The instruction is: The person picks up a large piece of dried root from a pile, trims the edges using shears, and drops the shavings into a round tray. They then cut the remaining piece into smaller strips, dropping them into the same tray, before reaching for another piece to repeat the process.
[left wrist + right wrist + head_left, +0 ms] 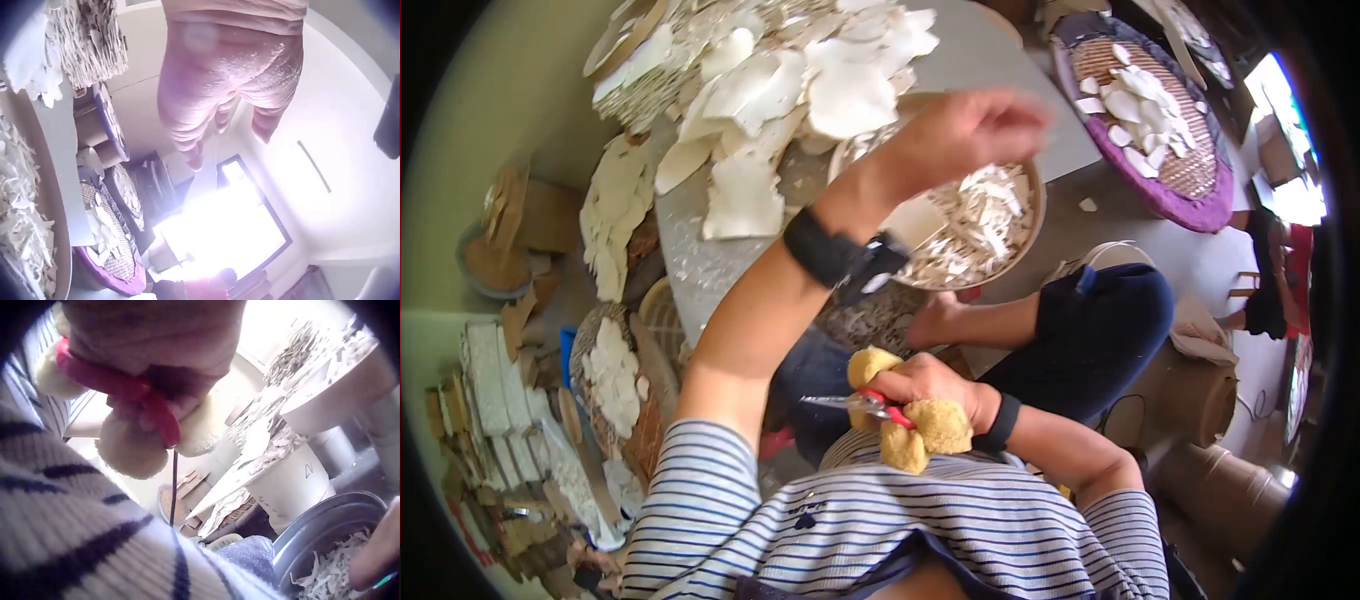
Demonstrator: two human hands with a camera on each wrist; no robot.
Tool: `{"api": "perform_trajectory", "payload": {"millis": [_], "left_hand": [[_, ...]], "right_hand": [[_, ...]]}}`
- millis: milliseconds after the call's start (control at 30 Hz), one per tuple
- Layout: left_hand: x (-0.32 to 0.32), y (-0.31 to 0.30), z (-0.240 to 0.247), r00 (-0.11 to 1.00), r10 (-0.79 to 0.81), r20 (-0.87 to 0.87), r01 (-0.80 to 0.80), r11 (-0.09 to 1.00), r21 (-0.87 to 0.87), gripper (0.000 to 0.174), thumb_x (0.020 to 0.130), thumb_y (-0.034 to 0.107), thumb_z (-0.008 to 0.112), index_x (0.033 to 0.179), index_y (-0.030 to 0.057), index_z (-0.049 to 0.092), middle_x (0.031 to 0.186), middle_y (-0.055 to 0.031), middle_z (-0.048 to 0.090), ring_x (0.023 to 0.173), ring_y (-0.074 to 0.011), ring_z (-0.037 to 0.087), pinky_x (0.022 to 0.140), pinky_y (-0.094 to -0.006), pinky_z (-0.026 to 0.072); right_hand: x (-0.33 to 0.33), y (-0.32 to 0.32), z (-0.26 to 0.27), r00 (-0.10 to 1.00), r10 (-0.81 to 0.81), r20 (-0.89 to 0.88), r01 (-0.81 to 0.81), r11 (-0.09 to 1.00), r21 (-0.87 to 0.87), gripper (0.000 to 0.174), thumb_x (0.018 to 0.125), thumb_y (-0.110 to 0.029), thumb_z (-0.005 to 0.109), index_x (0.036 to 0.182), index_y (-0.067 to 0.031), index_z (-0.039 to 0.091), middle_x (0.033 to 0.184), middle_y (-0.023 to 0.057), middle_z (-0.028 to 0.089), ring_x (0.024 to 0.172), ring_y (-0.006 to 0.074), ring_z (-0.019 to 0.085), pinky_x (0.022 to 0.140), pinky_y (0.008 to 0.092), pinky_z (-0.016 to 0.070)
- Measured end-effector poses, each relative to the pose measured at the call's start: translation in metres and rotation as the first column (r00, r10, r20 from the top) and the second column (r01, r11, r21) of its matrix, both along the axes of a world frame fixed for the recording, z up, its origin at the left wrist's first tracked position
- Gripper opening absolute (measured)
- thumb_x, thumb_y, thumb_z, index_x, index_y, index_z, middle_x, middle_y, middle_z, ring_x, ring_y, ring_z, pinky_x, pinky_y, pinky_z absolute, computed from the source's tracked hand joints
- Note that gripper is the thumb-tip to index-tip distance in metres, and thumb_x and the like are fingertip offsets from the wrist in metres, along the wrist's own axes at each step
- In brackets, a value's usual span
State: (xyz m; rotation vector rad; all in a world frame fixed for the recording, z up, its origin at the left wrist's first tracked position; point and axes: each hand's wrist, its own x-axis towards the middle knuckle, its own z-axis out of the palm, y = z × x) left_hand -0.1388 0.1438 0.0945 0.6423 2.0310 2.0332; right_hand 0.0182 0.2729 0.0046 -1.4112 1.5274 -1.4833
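Across the grey table [975, 60], pale, perhaps dried, flakes [850, 95].

The left arm [745, 320] is stretched forward and up from the shoulder, and the elbow is almost straight. The left hand [960, 130] is raised at its end and looks blurred in the head view. In the left wrist view its fingers [265, 125] hang loosely bent under the palm, and I cannot tell if they pinch something. The right arm [1065, 455] is bent at the elbow. The right hand [925, 385] is held close in front of the chest, its back turned up, gripping the scissors [878, 404] tightly.
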Motion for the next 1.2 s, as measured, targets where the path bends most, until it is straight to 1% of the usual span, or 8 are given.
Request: {"api": "perform_trajectory", "payload": {"millis": [100, 233, 567, 633, 767, 933, 1100, 1200], "left_hand": [[0.007, -0.029, -0.059, 0.994, 0.084, 0.069, -0.004, 0.666, -0.746, 0.035, 0.077, 0.035, 0.065, 0.097, 0.006, 0.064, 0.091, -0.0123, 0.061, 0.083, -0.0201, 0.06, 0.076, -0.0298, 0.0478], [0.061, -0.025, -0.09, 0.933, 0.195, -0.303, -0.337, 0.174, -0.925, 0.062, 0.068, 0.041, 0.072, 0.114, 0.0043, 0.051, 0.109, -0.0186, 0.053, 0.104, -0.0346, 0.05, 0.085, -0.0419, 0.0435], [0.074, -0.08, -0.11, 0.726, 0.63, -0.276, -0.647, 0.49, -0.585, 0.019, 0.085, 0.014, 0.054, 0.097, -0.0001, 0.06, 0.087, -0.0108, 0.064, 0.072, -0.0236, 0.063, 0.062, -0.0322, 0.0488], [0.089, -0.108, -0.127, 0.651, 0.75, 0.116, -0.729, 0.661, -0.178, 0.018, 0.088, 0.014, 0.052, 0.097, 0.0007, 0.059, 0.087, -0.0064, 0.064, 0.071, -0.0159, 0.063, 0.061, -0.0282, 0.0495], [0.122, -0.103, -0.118, 0.549, 0.607, 0.574, -0.812, 0.55, 0.195, 0.024, 0.09, 0.017, 0.049, 0.108, 0.0017, 0.054, 0.098, -0.0072, 0.062, 0.088, -0.015, 0.062, 0.073, -0.0274, 0.0532], [0.152, -0.083, -0.121, 0.512, 0.586, 0.628, -0.823, 0.545, 0.162, 0.039, 0.085, 0.009, 0.056, 0.121, 0.0008, 0.043, 0.104, -0.0115, 0.06, 0.092, -0.0176, 0.062, 0.077, -0.0304, 0.0535], [0.166, -0.074, -0.129, 0.532, 0.631, 0.565, -0.81, 0.573, 0.123, 0.053, 0.083, 0.003, 0.058, 0.13, 0.0008, 0.034, 0.102, -0.0134, 0.061, 0.088, -0.0166, 0.061, 0.071, -0.0266, 0.0516], [0.169, -0.079, -0.122, 0.52, 0.623, 0.584, -0.802, 0.592, 0.083, 0.054, 0.083, 0.003, 0.057, 0.132, 0.0015, 0.033, 0.098, -0.0129, 0.062, 0.086, -0.0165, 0.061, 0.068, -0.027, 0.052]], "right_hand": [[-0.002, 0.005, -0.004, 0.998, -0.052, 0.033, 0.053, 0.998, -0.026, 0.019, 0.076, -0.018, 0.061, 0.087, -0.0068, 0.052, 0.066, 0.0123, 0.056, 0.063, 0.0332, 0.06, 0.056, 0.0375, 0.0478], [0.003, 0.0, -0.005, 0.995, -0.093, -0.037, 0.092, 0.995, -0.03, 0.02, 0.079, -0.022, 0.059, 0.087, -0.0053, 0.051, 0.066, 0.014, 0.056, 0.06, 0.0347, 0.058, 0.054, 0.0399, 0.0467], [-0.005, 0.003, -0.021, 0.966, -0.259, 0.022, 0.259, 0.965, 0.033, 0.019, 0.083, -0.022, 0.059, 0.093, -0.0055, 0.056, 0.067, 0.009, 0.06, 0.062, 0.0264, 0.062, 0.057, 0.0322, 0.0479], [0.006, -0.006, -0.068, 0.36, -0.186, 0.914, 0.205, 0.972, 0.117, 0.014, 0.092, -0.012, 0.045, 0.097, -0.0046, 0.056, 0.082, 0.0009, 0.057, 0.075, 0.0138, 0.059, 0.068, 0.0265, 0.0484], [-0.011, 0.0, -0.11, -0.263, 0.271, 0.926, 0.221, 0.951, -0.215, 0.022, 0.094, -0.021, 0.042, 0.111, -0.0077, 0.046, 0.102, 0.008, 0.057, 0.094, 0.0233, 0.059, 0.081, 0.0378, 0.05], [-0.012, 0.004, -0.106, 0.714, -0.238, 0.658, 0.138, 0.97, 0.201, 0.026, 0.093, -0.009, 0.045, 0.118, -0.0065, 0.041, 0.107, 0.0077, 0.054, 0.098, 0.0196, 0.055, 0.083, 0.0317, 0.0463], [-0.003, -0.007, -0.133, 0.836, -0.252, 0.488, 0.213, 0.968, 0.135, 0.023, 0.093, -0.007, 0.045, 0.116, -0.0051, 0.043, 0.107, 0.0068, 0.053, 0.097, 0.0166, 0.054, 0.083, 0.0299, 0.0464], [-0.003, 0.0, -0.121, 0.32, -0.048, 0.946, 0.21, 0.978, -0.022, 0.022, 0.094, -0.008, 0.045, 0.116, -0.0054, 0.044, 0.109, 0.0074, 0.053, 0.099, 0.0174, 0.054, 0.084, 0.0314, 0.0465]]}}
